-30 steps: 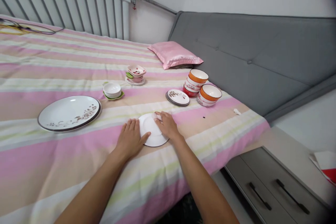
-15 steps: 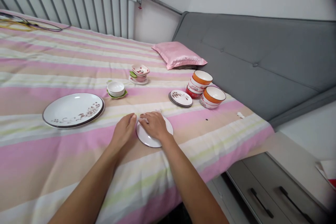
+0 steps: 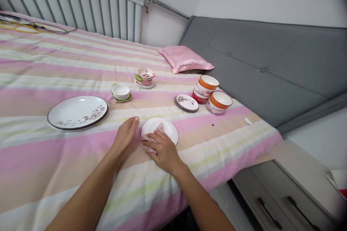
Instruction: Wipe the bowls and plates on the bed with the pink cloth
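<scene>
A small white plate (image 3: 170, 129) lies on the striped bedsheet in front of me. On its near left part, my right hand (image 3: 164, 153) presses a thin, crumpled white tissue (image 3: 160, 127), with fingers curled over it. My left hand (image 3: 125, 134) rests just left of the plate's rim, thumb up and fingers extended, with nothing visible in it. Further left are large oval plates (image 3: 78, 110) with a brown flower pattern, stacked together. Beyond my hands stands a stack of small white bowls (image 3: 121, 90) on a green leaf-shaped dish (image 3: 127, 98).
Patterned dishes (image 3: 146, 73) are stacked further back. To the right are small flowered plates (image 3: 187, 102) and two stacks of bowls, one taller (image 3: 207, 86), one shorter (image 3: 220, 101). A pink pillow (image 3: 187, 59) lies near the grey headboard (image 3: 260, 54). Drawers (image 3: 273, 191) stand beyond the bed's edge.
My right hand has slid toward me across the plate, bringing the tissue into clear view. My left hand stays beside the plate, slightly further from its rim.
</scene>
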A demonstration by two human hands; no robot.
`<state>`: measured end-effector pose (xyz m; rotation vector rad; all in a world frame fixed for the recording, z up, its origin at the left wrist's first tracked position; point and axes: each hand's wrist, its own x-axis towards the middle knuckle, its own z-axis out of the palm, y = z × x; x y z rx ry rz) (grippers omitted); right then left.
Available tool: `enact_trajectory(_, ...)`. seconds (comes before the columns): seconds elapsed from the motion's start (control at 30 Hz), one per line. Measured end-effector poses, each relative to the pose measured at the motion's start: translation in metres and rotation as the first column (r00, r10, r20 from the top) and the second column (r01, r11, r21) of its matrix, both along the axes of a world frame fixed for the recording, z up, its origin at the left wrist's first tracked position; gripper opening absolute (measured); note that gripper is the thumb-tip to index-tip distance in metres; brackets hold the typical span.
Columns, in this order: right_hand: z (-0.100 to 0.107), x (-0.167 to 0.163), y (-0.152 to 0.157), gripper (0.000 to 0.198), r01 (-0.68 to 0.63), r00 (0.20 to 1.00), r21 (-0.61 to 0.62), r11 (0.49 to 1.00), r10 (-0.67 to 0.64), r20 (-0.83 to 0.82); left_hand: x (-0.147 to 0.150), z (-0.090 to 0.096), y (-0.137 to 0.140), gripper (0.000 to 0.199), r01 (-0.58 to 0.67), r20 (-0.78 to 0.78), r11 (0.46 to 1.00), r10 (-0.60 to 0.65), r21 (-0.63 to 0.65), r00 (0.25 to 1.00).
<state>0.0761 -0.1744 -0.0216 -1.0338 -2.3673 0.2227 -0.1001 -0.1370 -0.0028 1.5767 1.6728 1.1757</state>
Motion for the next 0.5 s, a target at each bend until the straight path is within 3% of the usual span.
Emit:
enact_trajectory(0.23, 0.003, 0.019, -0.021, 0.036, 0.240, 0.970, -0.129, 0.962, -0.233, 0.068, -0.001, 0.000, 0.001, 0.047, 0.022, -0.017, 1.000, -0.022, -0.013, 1.000)
enact_trajectory(0.5, -0.004, 0.027, 0.004, 0.045, 0.500, 0.850, -0.264, 0.825, -0.526, -0.036, 0.003, 0.006, -0.004, 0.045, 0.040, -0.075, 0.999, -0.041, -0.023, 0.996)
